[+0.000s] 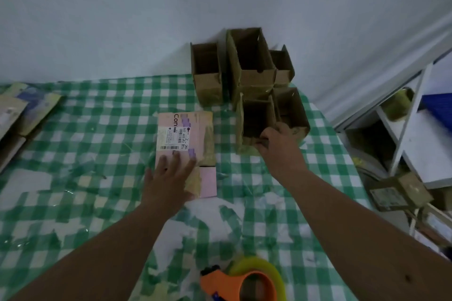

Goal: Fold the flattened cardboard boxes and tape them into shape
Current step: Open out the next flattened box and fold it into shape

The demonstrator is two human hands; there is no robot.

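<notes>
Head view. The left hand (171,178) lies flat, fingers spread and straight, pressing on the near end of a flattened pink box (187,151). The box rests on the green-checked tablecloth (73,154); its long axis runs away from the person, the printed end pointing toward the wall, and a white shipping label (172,137) lies just beyond the fingertips. A loose pink flap (208,182) projects from the near right corner, just right of the palm.

The right hand (276,140) reaches forward, fingers curled over the near rim of an assembled brown box (256,120), pinching the cardboard wall. This box stands with its open mouth facing the viewer and upward, long axis roughly vertical. Directly beyond the grip, further brown boxes (249,58) are stacked against the wall, mouths likewise open toward the camera.

Well behind both hands, at the near table edge, lies an orange tape dispenser (244,283) carrying a yellowish tape roll (264,266). Far left of the left hand lie more flattened boxes (27,110). Right of the right arm stands a white shelf (413,115).
</notes>
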